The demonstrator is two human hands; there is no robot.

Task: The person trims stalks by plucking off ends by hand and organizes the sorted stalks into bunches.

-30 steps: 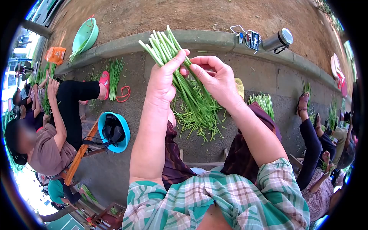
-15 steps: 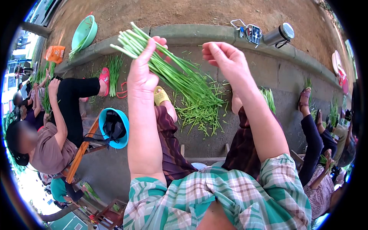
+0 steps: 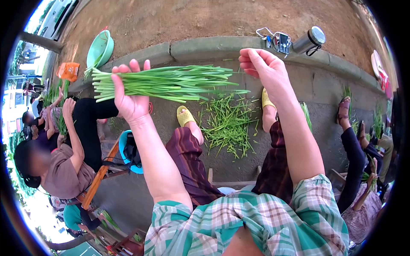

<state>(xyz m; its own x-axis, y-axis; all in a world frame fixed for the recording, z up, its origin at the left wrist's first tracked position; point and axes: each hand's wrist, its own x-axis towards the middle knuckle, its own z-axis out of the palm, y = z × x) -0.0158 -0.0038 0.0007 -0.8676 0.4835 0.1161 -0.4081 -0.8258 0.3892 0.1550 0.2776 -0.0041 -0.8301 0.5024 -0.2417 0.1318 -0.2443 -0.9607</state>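
The cup [image 3: 314, 36] is metal with a smooth, glossy shine, while the basin [image 3: 101, 48] is smooth plastic. Matt checked cloth makes up the shirt [image 3: 256, 217], and the bench [image 3: 101, 174] is wood. The kerb [image 3: 213, 48] looks rough and matt, like stone or concrete.

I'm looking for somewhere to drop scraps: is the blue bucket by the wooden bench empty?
No, the blue bucket has something in it: a black item shows inside its rim.
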